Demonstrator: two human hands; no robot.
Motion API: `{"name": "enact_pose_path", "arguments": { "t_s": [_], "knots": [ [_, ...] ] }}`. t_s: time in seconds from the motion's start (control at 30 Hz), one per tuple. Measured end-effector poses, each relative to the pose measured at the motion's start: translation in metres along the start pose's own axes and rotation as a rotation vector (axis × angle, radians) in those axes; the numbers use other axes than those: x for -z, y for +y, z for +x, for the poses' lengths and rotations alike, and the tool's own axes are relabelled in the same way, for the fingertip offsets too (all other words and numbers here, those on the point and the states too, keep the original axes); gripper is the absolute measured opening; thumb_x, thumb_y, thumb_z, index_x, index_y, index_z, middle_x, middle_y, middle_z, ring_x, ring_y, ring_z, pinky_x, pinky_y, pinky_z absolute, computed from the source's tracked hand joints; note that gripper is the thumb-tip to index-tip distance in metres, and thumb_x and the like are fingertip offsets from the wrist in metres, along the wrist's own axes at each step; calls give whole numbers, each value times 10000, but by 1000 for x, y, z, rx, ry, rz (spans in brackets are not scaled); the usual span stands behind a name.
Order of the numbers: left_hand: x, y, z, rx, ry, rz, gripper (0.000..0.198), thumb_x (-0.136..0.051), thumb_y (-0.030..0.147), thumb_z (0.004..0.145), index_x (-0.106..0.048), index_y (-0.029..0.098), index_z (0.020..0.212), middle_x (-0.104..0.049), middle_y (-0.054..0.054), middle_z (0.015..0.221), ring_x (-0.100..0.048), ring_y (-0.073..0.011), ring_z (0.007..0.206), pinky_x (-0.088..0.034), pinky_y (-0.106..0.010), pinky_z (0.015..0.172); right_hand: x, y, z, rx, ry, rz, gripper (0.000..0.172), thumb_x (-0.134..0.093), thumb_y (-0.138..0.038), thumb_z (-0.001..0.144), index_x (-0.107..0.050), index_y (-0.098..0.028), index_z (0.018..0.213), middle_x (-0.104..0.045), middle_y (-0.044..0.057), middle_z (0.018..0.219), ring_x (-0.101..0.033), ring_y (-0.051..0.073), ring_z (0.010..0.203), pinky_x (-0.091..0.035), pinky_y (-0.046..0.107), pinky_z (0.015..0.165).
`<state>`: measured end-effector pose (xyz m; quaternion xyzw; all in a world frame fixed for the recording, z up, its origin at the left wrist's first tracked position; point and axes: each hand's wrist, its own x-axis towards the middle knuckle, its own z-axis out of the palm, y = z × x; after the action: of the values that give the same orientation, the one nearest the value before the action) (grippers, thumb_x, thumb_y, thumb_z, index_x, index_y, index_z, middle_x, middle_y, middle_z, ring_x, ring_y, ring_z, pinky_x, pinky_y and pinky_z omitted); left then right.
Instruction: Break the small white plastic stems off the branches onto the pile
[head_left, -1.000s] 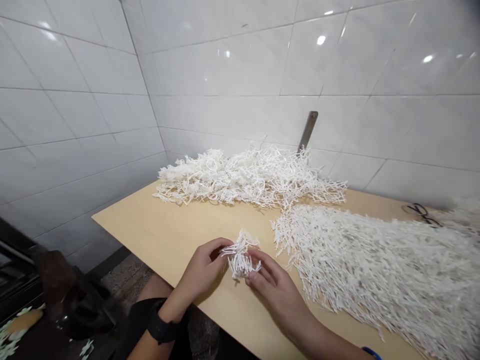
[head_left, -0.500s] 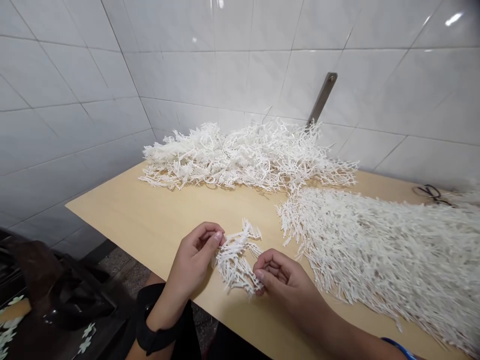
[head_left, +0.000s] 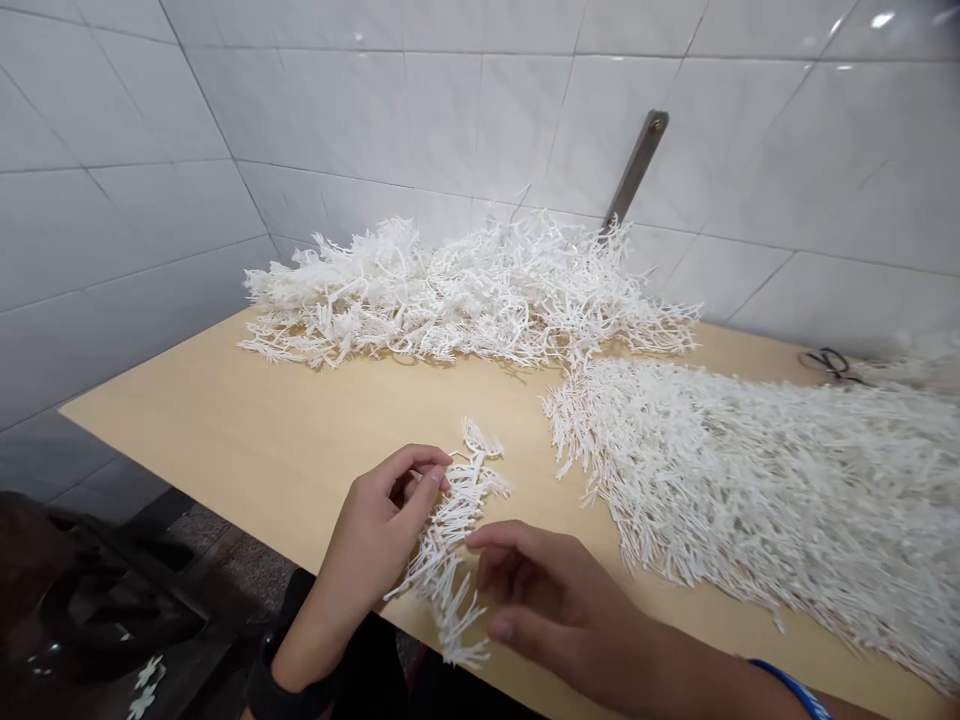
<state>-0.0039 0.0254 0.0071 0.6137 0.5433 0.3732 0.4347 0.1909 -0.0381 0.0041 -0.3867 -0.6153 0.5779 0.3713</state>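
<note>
A small white branched plastic sprig (head_left: 454, 515) hangs over the front part of the table, its lower end past the edge. My left hand (head_left: 386, 525) pinches it near the top left between thumb and forefinger. Just right of the sprig, my right hand (head_left: 555, 600) has thumb and forefinger spread apart, with nothing visible between them. Its forefinger tip is close to the strands; whether it touches them I cannot tell. To the right lies a broad layer of similar white sprigs (head_left: 750, 480). A tangled white heap (head_left: 465, 290) rests along the back.
The pale wooden tabletop (head_left: 247, 410) meets tiled walls (head_left: 337, 110) behind. A grey metal bar (head_left: 636, 170) slants up against the wall. Some black-handled scissors or a similar looped item (head_left: 829, 362) lie at the back right. Dark furniture (head_left: 127, 600) stands below, left of the table.
My right hand has let go of the sprig and its fingers have spread. The sprig now stretches out longer and lower, still in my left hand. The view has shifted slightly.
</note>
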Motion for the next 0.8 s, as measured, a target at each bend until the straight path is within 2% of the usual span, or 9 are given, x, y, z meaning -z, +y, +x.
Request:
{"name": "enact_pose_path", "arguments": {
  "t_s": [0.13, 0.23, 0.33, 0.4, 0.47, 0.53, 0.63, 0.8],
  "knots": [
    [-1, 0, 1, -6, -2, 158, 288, -527, 469, 905, -657, 214, 932, -652, 12, 760, -568, -148, 679, -422, -233, 613, 0, -3, -1, 26, 2, -228, 577, -835, -451, 680, -654, -208, 1172, -657, 42, 898, -561, 159, 766, -479, 278, 721],
    [-1, 2, 1, -15, -11, 227, 315, -486, 491, 923, -649, 222, 914, -668, 13, 779, -590, -160, 715, -433, -244, 655, 2, -6, 0, 59, -43, -319, 602, -831, -476, 673, -673, -203, 1186, -674, 57, 927, -595, 168, 795, -495, 268, 749],
    [-1, 5, 2, -24, -54, 257, 329, -454, 494, 937, -640, 225, 904, -691, 9, 821, -619, -174, 762, -443, -248, 685, 3, -7, 2, 125, -134, -374, 517, -779, -426, 758, -678, -202, 1213, -685, 84, 1002, -628, 176, 881, -500, 255, 809],
    [-1, 6, 3, -34, -91, 267, 346, -435, 498, 944, -635, 220, 891, -690, 3, 802, -622, -181, 750, -446, -250, 672, 2, -7, 4, 173, -161, -414, 348, -724, -330, 823, -721, -169, 1132, -692, 92, 968, -636, 167, 869, -499, 241, 809],
    [0, 6, 4, -50, -121, 262, 358, -426, 501, 946, -632, 214, 889, -689, -6, 785, -626, -189, 742, -455, -251, 667, 0, -5, 6, 165, -133, -439, 219, -669, -214, 843, -748, -143, 1034, -696, 85, 898, -633, 150, 796, -503, 226, 770],
    [0, 5, 5, -60, -126, 245, 357, -433, 504, 942, -634, 213, 900, -702, -15, 813, -642, -198, 771, -473, -250, 683, -2, -3, 7, 112, -82, -435, 207, -634, -141, 823, -748, -139, 996, -699, 73, 857, -622, 138, 739, -504, 217, 735],
    [2, 1, 5, -48, -104, 212, 356, -457, 522, 926, -641, 217, 934, -725, -24, 878, -666, -206, 815, -502, -244, 699, -2, -2, 7, 45, -40, -404, 247, -616, -124, 800, -739, -144, 1013, -705, 64, 840, -609, 133, 696, -504, 212, 691],
    [3, -5, 5, -52, -79, 211, 403, -468, 562, 905, -651, 222, 1021, -736, -41, 929, -677, -205, 802, -532, -247, 697, 1, -2, 8, 52, -32, -388, 280, -594, -153, 802, -736, -182, 1041, -725, 51, 853, -619, 135, 692, -510, 211, 671]
  ]
}}
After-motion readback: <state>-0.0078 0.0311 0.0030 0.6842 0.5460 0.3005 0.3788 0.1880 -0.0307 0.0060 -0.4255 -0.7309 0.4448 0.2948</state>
